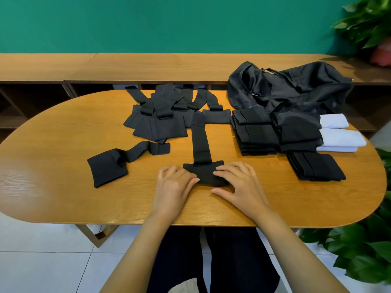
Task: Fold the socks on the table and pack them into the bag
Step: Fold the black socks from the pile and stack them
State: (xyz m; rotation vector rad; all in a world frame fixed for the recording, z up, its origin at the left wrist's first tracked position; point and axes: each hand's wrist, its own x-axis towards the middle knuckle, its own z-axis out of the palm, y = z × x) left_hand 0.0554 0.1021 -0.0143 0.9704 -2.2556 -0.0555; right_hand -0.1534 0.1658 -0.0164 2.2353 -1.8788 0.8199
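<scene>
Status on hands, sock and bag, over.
Hands: left hand and right hand flat on near end of sock. Beyond, folded stacks sit before bag. Nothing blocks hands.

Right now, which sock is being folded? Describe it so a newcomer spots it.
On the oval wooden table, look at the near edge, centre. The left hand and right hand press the near end of one black sock stretched straight toward the far heap. Its neighbours are heaped, stacked or twisted.

The left forearm [142, 250] and right forearm [287, 250] reach forward, bare, converging; the left hand [174, 187] lies palm down, fingers together, lightly bent, tips pointing right; the right hand [240, 185] lies palm down, fingers spread, thumb splayed leftward.
</scene>
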